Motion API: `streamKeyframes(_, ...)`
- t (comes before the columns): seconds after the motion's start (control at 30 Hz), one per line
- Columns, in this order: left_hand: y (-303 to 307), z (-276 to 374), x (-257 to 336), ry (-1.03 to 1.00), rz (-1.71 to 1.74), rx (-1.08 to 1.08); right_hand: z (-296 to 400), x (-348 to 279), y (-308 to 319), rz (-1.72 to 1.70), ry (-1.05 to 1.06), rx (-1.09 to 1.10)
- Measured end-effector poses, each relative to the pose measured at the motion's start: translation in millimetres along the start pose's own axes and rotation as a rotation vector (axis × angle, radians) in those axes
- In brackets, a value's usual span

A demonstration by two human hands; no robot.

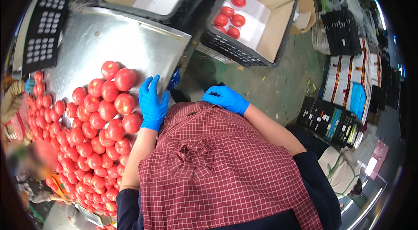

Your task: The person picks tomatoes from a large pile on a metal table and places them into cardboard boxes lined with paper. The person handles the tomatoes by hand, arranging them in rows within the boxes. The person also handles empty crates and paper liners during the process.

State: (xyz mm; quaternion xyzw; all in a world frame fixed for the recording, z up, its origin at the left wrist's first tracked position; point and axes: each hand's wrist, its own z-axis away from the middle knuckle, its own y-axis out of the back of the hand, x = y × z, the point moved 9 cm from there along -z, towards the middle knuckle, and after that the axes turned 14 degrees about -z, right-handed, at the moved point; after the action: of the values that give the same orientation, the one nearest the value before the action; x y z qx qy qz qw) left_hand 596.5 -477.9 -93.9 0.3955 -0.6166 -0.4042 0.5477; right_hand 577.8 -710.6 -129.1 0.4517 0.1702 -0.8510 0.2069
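Observation:
My left hand, in a blue glove, rests at the edge of the metal table, fingers apart and nothing held. Just left of it a large heap of red tomatoes spreads over the table. My right hand, gloved in blue too, lies at the front of my red checked apron; its fingers are bent and their tips are partly hidden, so whether it is closed is unclear. Beyond my hands stands a black plastic crate lined with cardboard, with several tomatoes at its left side.
A second lined crate sits at the table's far edge, and a black perforated crate at its left. Co-workers are along the left side. Stacked black crates and cartons stand on the right.

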Motion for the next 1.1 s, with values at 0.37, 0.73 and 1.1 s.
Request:
streamKeyframes(0.37, -56.3, -22.2, 34.6, -0.005, -0.414, -0.024, 195.2, 243.7, 210.0, -0.494, -0.393, 0.680)
streamKeyframes(0.73, -62.0, -21.1, 48.0, -0.006, -0.524, -0.031, 222.0, 295.4, 213.2, -0.556, -0.397, 0.764)
streamKeyframes(1.1, -66.6, -16.8, 41.5, 0.036, -0.478, -0.036, 218.9, 271.9, 240.5, -0.403, -0.254, 0.750)
